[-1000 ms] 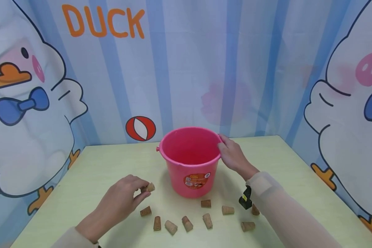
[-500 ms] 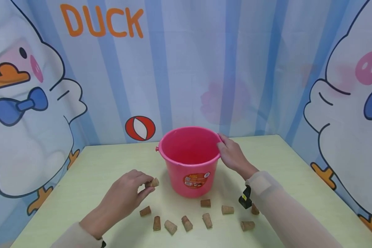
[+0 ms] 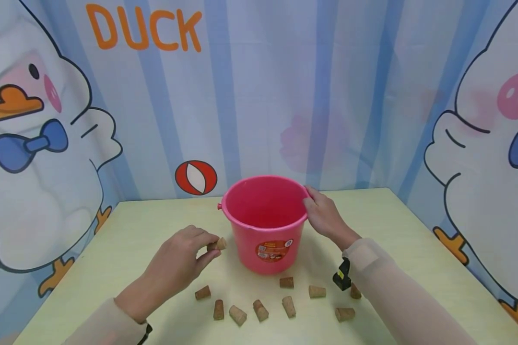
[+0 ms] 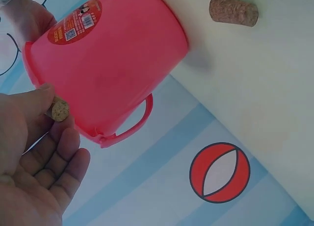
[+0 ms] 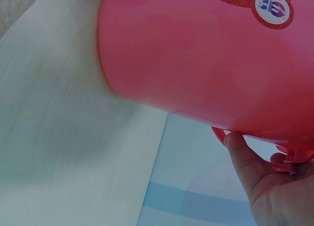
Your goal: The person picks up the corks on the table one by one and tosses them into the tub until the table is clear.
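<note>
My left hand (image 3: 179, 256) pinches a cork stopper (image 3: 217, 244) between thumb and fingertips, just left of the pink bucket (image 3: 265, 239) and below its rim. In the left wrist view the cork (image 4: 60, 110) shows its speckled end, while the other fingers curl loosely beneath. The bucket stands upright on the table, an orange label on its front. On its right side my right hand (image 3: 327, 215) grips the rim. From the right wrist view, that hand (image 5: 279, 187) has its thumb against the bucket wall by the handle. The bucket's floor is hidden.
Several corks lie on the pale table (image 3: 155, 215) in front of the bucket, among them a light one (image 3: 238, 316) and a dark one (image 3: 203, 293). One cork (image 3: 355, 291) is partly behind the right sleeve. A printed curtain (image 3: 267, 96) borders the table's back and sides.
My left hand has moved up and to the right with the cork, closer to the bucket. The right hand and the bucket have stayed in place.
</note>
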`<state>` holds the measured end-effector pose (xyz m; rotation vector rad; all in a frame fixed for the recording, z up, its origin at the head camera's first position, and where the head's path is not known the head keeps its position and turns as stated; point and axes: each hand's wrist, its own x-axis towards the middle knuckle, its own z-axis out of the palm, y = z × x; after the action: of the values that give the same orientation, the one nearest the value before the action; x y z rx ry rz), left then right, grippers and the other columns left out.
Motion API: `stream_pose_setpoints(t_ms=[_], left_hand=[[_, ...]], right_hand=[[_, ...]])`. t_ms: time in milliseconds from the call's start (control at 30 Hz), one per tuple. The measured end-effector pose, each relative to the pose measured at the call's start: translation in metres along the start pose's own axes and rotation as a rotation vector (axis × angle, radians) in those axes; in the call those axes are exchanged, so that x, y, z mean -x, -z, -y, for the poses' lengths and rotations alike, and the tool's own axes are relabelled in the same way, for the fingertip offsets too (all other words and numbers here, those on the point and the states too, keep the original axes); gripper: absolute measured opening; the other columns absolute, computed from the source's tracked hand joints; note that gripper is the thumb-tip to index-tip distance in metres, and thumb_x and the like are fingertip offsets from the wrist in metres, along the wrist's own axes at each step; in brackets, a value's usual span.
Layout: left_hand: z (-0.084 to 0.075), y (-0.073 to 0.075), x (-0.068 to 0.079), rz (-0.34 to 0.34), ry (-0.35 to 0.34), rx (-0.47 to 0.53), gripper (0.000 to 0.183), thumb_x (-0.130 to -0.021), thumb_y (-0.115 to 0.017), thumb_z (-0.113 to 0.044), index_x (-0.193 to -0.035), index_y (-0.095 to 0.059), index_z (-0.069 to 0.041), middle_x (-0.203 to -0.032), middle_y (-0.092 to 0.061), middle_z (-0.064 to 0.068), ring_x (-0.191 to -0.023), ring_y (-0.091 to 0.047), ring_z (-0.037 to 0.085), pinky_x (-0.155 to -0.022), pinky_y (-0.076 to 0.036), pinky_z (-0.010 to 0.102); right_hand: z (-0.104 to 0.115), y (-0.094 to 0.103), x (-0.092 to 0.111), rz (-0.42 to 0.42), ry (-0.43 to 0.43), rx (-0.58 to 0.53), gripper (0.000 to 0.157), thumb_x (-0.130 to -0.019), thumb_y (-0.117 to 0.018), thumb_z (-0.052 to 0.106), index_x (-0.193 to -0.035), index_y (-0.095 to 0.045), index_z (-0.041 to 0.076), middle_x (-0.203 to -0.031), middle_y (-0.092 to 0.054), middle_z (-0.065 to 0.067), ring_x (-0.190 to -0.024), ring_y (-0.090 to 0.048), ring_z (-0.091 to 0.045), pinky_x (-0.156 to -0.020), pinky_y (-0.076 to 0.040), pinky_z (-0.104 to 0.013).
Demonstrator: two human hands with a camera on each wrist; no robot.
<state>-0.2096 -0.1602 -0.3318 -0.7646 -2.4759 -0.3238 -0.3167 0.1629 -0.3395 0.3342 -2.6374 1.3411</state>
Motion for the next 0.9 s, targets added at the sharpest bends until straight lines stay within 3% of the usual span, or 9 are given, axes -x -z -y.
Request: stream_pose_setpoints(t_ms=[900], left_hand=[[-0.011,0.009,-0.031,-0.058,-0.120,-0.027,0.030,-0.079,-0.090,-0.018,-0.105,-0.077,-0.013,-0.091,-0.072,-0.002,-0.085,-0.063,0.015,-0.074,-0.059,0.027]], right_hand=[[-0.001,-0.002,-0.001,0.010,-0.026,-0.023,0.053,-0.108,-0.033,0.026,-0.158,-0.035,0.007,-0.139,-0.059,-0.015,-0.120,-0.059,-0.035,-0.101,-0.053,-0.051]])
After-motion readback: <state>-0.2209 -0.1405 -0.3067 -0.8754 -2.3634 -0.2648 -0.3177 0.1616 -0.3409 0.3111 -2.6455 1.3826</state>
